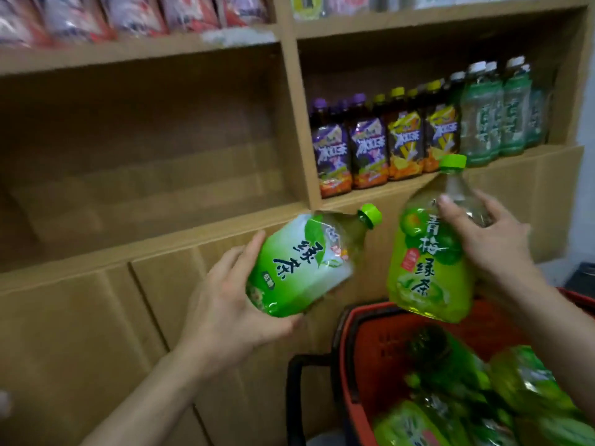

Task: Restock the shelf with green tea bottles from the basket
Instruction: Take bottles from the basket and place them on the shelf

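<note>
My left hand point(225, 300) grips the base of a green tea bottle point(306, 262) with a white-and-green label, tilted so its green cap points up and right. My right hand point(489, 243) grips the upper part of a second green tea bottle point(428, 262) with a bright green plum label, held nearly upright above the red basket point(351, 320). Several more green bottles point(483, 397) lie in the basket. Both held bottles hang in front of the cardboard shelf point(145, 246), below its empty left compartment.
The right compartment holds purple-labelled and yellow-labelled tea bottles point(386, 146) and pale green bottles point(495, 114). Snack packets point(128, 14) fill the top shelf. A vertical divider point(296, 123) separates the two compartments. The basket's black handle point(296, 397) hangs at its left.
</note>
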Demonstrator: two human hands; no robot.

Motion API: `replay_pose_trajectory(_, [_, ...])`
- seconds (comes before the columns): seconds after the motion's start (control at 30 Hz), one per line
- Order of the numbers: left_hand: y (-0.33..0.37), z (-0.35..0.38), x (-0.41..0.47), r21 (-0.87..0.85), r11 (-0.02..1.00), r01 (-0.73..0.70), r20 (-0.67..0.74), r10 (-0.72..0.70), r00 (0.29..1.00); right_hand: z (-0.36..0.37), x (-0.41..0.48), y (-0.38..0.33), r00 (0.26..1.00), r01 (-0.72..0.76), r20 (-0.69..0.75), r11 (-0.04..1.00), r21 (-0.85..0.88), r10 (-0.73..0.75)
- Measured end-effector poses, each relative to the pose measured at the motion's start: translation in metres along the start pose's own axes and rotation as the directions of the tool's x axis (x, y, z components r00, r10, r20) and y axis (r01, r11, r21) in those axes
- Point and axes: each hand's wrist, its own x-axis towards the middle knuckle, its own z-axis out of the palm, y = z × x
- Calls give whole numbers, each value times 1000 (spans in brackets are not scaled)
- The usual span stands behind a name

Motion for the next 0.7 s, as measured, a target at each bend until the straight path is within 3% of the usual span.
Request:
replay_pose_trajectory(0.13, [-38,-23,29,-287,935,210,-238,-281,930,101,5,-43,983,115,123,979,168,-136])
replay_pose_trajectory(0.23, [-76,-34,62,-475,844,248,-291,-417,861,176,10,-75,957,206,150,947,246,-247])
replay_pose_trajectory(0.33, [-113,-45,89,-557,781,284,-298,-507,809,241,19,-91,957,199,161,950,242,-241])
replay_pose_trajectory(0.47, [-154,-58,106,-431,806,405,-215,-528,822,296,26,-81,960,153,206,972,181,-189])
replay_pose_trajectory(0.7, [-204,-59,101,-188,839,510,-13,-521,853,341,35,-53,914,236,347,971,-29,-212])
